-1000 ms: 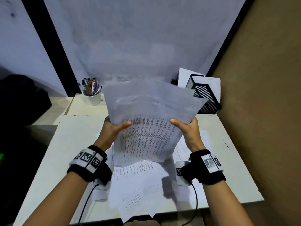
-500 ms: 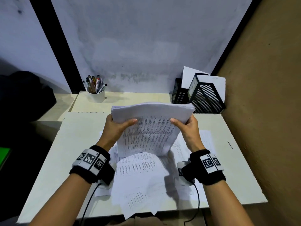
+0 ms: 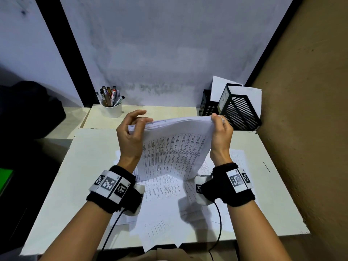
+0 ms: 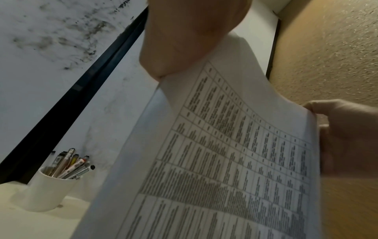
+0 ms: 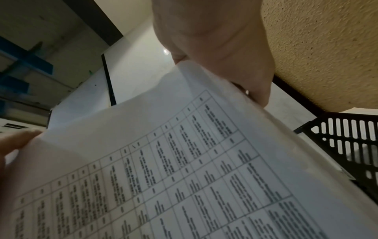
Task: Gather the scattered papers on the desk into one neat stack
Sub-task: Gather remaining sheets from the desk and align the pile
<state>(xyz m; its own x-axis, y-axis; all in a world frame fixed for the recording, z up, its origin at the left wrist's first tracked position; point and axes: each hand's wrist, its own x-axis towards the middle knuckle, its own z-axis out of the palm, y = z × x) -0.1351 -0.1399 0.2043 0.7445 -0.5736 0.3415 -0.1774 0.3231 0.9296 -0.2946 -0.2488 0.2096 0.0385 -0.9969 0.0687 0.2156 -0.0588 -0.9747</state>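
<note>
Since a sec ago the bundle has dropped from up in front of the wall and its fanned top edges have closed into one line; both hands have slid up from the sides to the top corners.

Head view: we've got the bundle of papers (image 3: pixel 175 147) upright over the desk (image 3: pixel 90 166), bottom edge at or just above the loose sheets (image 3: pixel 165 210) lying below; can't tell if it touches. Left hand (image 3: pixel 130 136) pinches the top-left corner, thumb in front, other fingers curled loosely above. Right hand (image 3: pixel 220 132) is clamped round the top-right corner. Pen cup (image 3: pixel 111 109) sits back-left, black file racks (image 3: pixel 233 110) back-right, both well apart from the work.

Left wrist view: thumb pad (image 4: pixel 169 64) on the printed face, sheet bowing away twd the other hand; pen cup off to the side.

Right wrist view: same story, thumb (image 5: pixel 235 64) on the corner, the left hand's fingertips (image 5: pixel 18 139) just showing at the far edge.

Our read: we're squaring up, w/ more sheets to collect after. To do it well, we'd loosen the pinch a touch so sheets can slide, tap the bottom edge on a bare bit of desk rather than on the loose pages, then turn & tap a side edge. Grip too tight and the bow locks the misalignment in.
</note>
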